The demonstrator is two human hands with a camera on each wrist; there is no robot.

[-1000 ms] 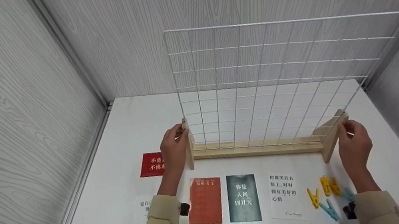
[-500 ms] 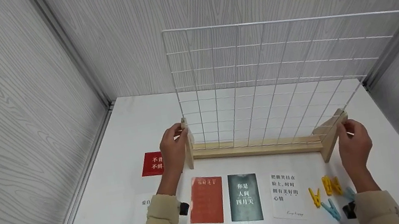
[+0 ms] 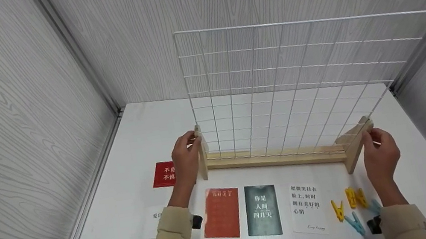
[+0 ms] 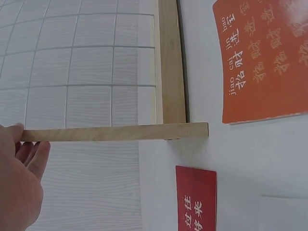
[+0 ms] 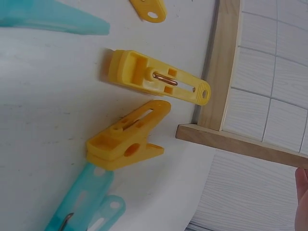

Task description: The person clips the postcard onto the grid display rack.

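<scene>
A white wire grid [image 3: 305, 22] stands upright in a wooden stand, its lower edge along the wooden base bar [image 3: 276, 160]. My left hand [image 3: 185, 154] pinches the top of the left wooden side piece [image 3: 203, 162] between thumb and fingers; the left wrist view shows this side piece [image 4: 115, 133] edge-on. On the other side, my right hand [image 3: 381, 154] holds the top of the right wooden side piece [image 3: 355, 153]. In the right wrist view only a bit of the right hand [image 5: 302, 197] appears under that side piece [image 5: 240, 144], so most of its grip is hidden there.
In front of the stand lie an orange-red card [image 3: 221, 213], a dark green card [image 3: 262, 210] and a white card [image 3: 307, 209]. A red card [image 3: 164, 174] is partly behind the left arm. Yellow clips [image 3: 338, 210] and blue clips [image 3: 355, 223] lie near the right forearm.
Both hands keep their hold on the side pieces, and the stand looks unmoved. Cards and clips appear very slightly further right in the head view.
</scene>
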